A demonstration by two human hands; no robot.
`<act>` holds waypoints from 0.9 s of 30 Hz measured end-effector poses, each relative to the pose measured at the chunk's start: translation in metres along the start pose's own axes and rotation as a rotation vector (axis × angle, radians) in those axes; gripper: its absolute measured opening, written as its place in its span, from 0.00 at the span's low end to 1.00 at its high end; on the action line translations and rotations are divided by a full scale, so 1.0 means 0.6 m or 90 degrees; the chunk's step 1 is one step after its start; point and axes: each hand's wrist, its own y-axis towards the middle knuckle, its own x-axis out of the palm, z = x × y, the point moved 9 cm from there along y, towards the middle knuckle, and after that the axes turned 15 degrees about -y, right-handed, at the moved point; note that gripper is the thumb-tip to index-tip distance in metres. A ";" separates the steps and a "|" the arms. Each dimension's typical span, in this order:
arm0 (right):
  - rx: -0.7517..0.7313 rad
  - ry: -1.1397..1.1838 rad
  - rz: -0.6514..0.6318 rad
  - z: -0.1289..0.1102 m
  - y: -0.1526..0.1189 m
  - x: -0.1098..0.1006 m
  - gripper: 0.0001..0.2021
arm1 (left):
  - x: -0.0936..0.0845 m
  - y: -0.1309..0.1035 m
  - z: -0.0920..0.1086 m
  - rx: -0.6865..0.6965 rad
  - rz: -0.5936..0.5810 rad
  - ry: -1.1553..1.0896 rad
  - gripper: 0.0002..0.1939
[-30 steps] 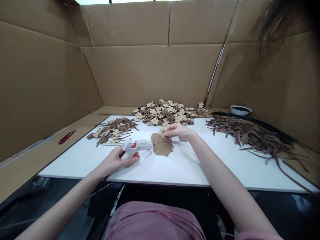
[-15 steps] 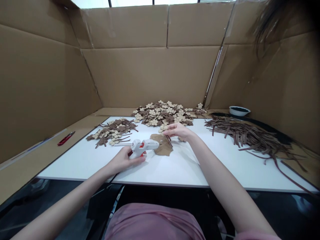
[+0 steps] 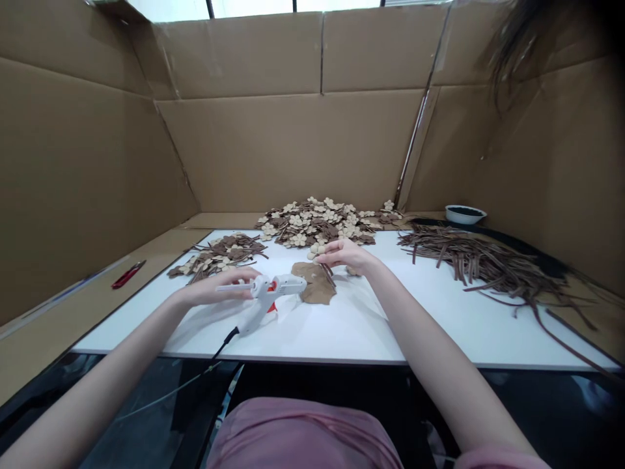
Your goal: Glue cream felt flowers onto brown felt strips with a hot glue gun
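A white hot glue gun (image 3: 286,285) with a red trigger rests on the white board (image 3: 312,339), its nozzle toward a brown scrap of material (image 3: 315,290). My left hand (image 3: 208,292) is beside and behind the gun, fingers stretched out and off its handle. Between the fingertips of my right hand (image 3: 349,256) is a cream flower cutout (image 3: 316,250), held over the scrap's upper edge. Thin brown strips (image 3: 328,275) hang below those fingers; how they join the flower is hidden.
A heap of cream and brown flower cutouts (image 3: 317,221) lies at the back. To the left are flowers with strips (image 3: 219,254) and a red cutter (image 3: 127,274). Brown strips (image 3: 469,257) and a white bowl (image 3: 465,215) are at right. Cardboard walls (image 3: 293,150) surround the board.
My left hand has let go of the glue gun and moved left, its fingers opening; the gun's handle and cord now show. My right hand stays nearly still with the flower.
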 end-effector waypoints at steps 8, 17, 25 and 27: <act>0.005 0.002 0.016 -0.004 -0.001 0.000 0.14 | 0.045 0.161 0.034 0.138 -0.076 0.045 0.17; -0.010 -0.003 0.007 0.000 0.006 0.007 0.15 | 0.083 0.199 0.048 0.183 -0.097 0.037 0.11; -0.003 -0.018 0.014 -0.008 -0.001 0.007 0.15 | 0.045 0.196 0.039 0.115 -0.020 -0.074 0.12; -0.005 -0.030 0.015 -0.011 -0.002 0.008 0.15 | 0.028 0.193 0.032 0.092 0.024 -0.140 0.13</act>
